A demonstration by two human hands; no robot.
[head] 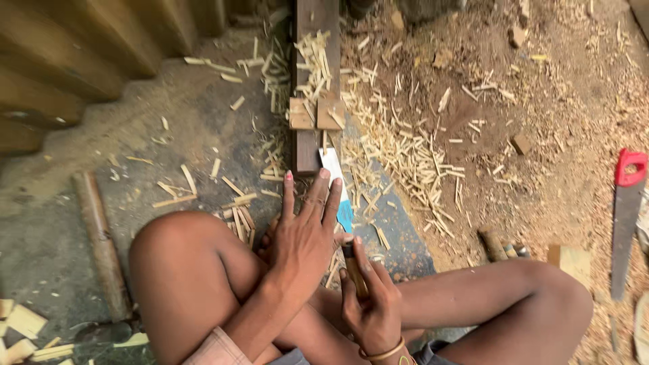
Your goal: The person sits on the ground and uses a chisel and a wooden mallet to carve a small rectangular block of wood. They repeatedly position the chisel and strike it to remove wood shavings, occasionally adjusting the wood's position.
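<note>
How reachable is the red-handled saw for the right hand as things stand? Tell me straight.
Probably not readily. The right hand is closed on a knife, and the saw lies on the ground past the bent right leg, so it would have to stretch over it.

Single view, head-worn camera, looks steeply down over wearer's own lap toward ground ahead. Bent knees fill lower frame, close to lens. Left hand (304, 233) and right hand (370, 307) sit near lower centre, near camera. Dark plank (307, 145) runs away from wearer toward top edge. Handsaw (627, 216) cut by right edge; log pile (61, 67) occupies upper left corner.
</note>
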